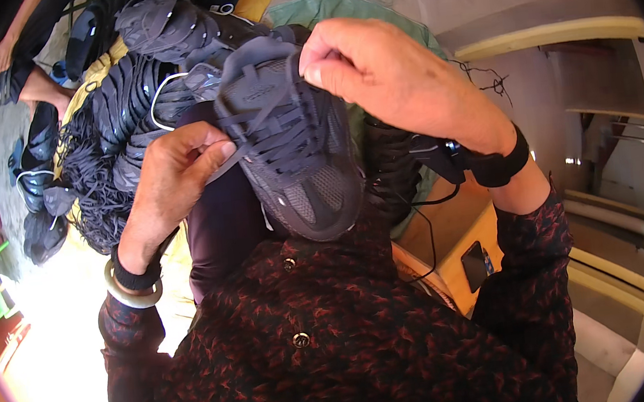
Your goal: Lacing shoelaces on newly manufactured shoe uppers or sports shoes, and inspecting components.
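Grey sneaker (293,153), head view: held over the lap, toe toward the body. Right hand (395,75) fingers pinch its tongue; left hand (174,177) fingers pinch a lace end (225,164). Lacing goes best with the tongue taut. Unlaced shoes (155,30) piled beyond.

A dark grey lace-up sports shoe (293,153) with a mesh toe panel and flat grey laces is held up in front of the person's chest, above the lap. Its rounded toe points down toward the body and its tongue and opening point away. The laces cross the front in neat rows. One flat lace end (225,162) runs out to the left side, pulled taut.
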Tool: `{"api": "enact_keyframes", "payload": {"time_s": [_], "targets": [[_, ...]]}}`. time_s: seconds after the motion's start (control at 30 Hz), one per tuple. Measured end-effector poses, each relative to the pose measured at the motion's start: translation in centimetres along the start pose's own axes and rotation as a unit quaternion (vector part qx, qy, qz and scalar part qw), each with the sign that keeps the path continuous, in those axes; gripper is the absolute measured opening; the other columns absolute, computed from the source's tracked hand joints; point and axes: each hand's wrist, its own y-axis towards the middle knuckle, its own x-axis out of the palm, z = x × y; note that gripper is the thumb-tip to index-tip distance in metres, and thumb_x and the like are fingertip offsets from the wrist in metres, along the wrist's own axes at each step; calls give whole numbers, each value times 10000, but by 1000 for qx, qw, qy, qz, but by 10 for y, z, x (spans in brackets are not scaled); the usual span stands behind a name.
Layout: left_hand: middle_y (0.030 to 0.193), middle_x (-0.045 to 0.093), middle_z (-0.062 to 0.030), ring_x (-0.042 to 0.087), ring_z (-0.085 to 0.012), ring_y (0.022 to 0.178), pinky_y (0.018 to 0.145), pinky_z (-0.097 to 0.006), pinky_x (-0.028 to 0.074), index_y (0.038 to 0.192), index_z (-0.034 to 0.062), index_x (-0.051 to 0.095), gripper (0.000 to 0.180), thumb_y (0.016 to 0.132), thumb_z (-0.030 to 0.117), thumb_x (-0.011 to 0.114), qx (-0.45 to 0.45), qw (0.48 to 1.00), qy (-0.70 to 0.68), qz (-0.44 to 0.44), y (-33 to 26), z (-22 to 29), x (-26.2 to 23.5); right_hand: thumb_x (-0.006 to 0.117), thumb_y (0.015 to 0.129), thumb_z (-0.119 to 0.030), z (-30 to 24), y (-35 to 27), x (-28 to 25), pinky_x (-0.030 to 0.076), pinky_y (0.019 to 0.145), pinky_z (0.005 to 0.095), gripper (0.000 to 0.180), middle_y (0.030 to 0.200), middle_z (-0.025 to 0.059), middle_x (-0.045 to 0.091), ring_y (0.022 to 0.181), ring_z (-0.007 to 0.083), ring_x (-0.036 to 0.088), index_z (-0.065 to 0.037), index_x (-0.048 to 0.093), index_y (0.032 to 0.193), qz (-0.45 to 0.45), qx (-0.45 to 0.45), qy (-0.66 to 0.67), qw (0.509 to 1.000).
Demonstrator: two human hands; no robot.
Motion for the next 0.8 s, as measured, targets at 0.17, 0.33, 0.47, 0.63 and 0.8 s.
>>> {"api": "enact_keyframes", "payload": {"time_s": [0.17,0.33,0.47,0.63,0.8], "targets": [[731,569,57,478,-18,681,587,-206,387,920,-8,676,153,982,130,694,-52,998,-34,-9,-5,-2,-4,511,1064,-236,6,-9,8,558,753,308,283,1009,120,705,826,183,700,21,614,1122,-80,121,329,933],[734,578,55,482,-12,680,597,-193,380,926,7,681,153,986,146,694,-58,998,-12,-1,-9,-6,-6,497,1050,-198,16,-3,43,596,794,378,284,1128,210,667,956,325,733,74,526,1127,4,104,649,754],[739,582,53,481,-14,676,597,-195,380,944,5,688,154,986,153,696,-73,997,-16,-6,-12,-8,-10,527,1046,-183,40,3,42,606,801,422,228,974,173,690,864,311,735,38,583,1042,39,64,712,698],[761,603,42,512,-28,698,627,-205,408,951,4,700,149,980,150,701,-62,998,-17,-2,-16,-9,-10,586,1025,-162,107,-10,-11,591,860,444,210,807,93,671,794,272,696,-19,650,885,97,25,737,668],[815,672,7,586,-65,772,711,-232,469,971,-13,708,143,978,128,686,-92,996,-11,1,-22,-2,-14,601,1021,-107,162,-42,-77,484,1110,413,195,921,92,591,1105,274,646,3,557,866,313,197,593,715]]}}
